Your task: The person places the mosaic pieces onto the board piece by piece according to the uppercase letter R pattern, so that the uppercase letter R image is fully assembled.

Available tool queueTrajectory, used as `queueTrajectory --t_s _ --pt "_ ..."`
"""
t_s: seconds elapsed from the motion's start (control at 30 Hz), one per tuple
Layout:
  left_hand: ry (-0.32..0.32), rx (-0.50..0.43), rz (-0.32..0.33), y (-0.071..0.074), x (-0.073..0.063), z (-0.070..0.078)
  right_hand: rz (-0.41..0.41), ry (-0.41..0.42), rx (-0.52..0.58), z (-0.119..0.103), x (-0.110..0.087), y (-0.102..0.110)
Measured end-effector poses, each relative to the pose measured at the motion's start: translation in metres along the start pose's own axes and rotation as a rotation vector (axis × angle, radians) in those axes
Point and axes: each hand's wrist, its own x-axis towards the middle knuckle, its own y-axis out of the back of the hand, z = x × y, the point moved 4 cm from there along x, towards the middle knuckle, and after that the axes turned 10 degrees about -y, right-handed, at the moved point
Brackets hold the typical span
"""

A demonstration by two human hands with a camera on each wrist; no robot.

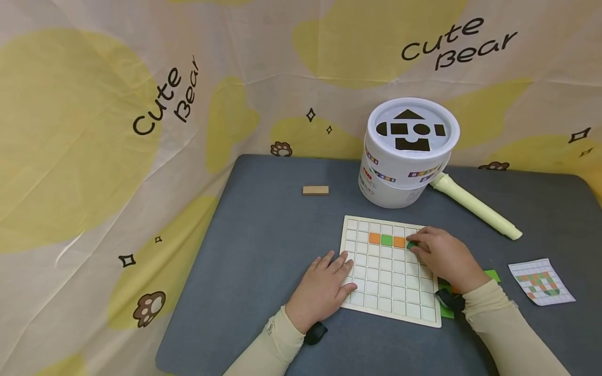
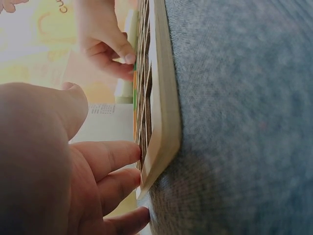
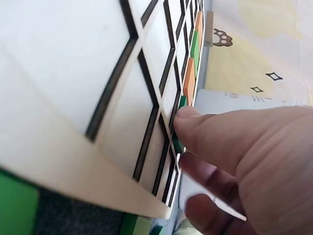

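Note:
A white grid board (image 1: 371, 287) lies on the table, its cells outlined by raised strips. Along an upper row sit an orange tile (image 1: 374, 238), a light green tile (image 1: 386, 240) and another orange tile (image 1: 399, 242). Just right of these, my right hand (image 1: 444, 256) pinches a darker green tile (image 1: 411, 244) between thumb and fingers, down at the grid. That tile is partly covered by the thumb in the right wrist view. My left hand (image 1: 322, 290) rests with spread fingers on the board's left edge; in the left wrist view its fingertips touch the rim.
Several green and orange tiles (image 1: 492, 275) lie beside the board, partly under my right wrist. A pattern card (image 1: 541, 282) is at the right. Behind stand a white lidded bucket (image 1: 395, 180) with its pale yellow handle (image 1: 479, 206) and a small wooden block (image 1: 315, 191).

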Motion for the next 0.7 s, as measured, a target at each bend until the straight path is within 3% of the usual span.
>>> queueTrajectory --t_s 0.13,0.3,0.47,0.7 --pt "0.0 0.002 -0.005 0.0 0.0 0.0 0.035 0.03 -0.023 0.001 0.0 0.003" --pt "0.002 0.007 -0.006 0.0 0.0 0.0 0.06 -0.052 0.048 0.001 0.0 0.004" --pt "0.003 0.004 -0.007 0.001 0.0 0.0 0.1 -0.089 0.033 -0.006 -0.002 0.003" --pt "0.0 0.002 -0.004 0.002 -0.001 0.0 0.033 0.016 0.015 -0.016 -0.003 0.0"
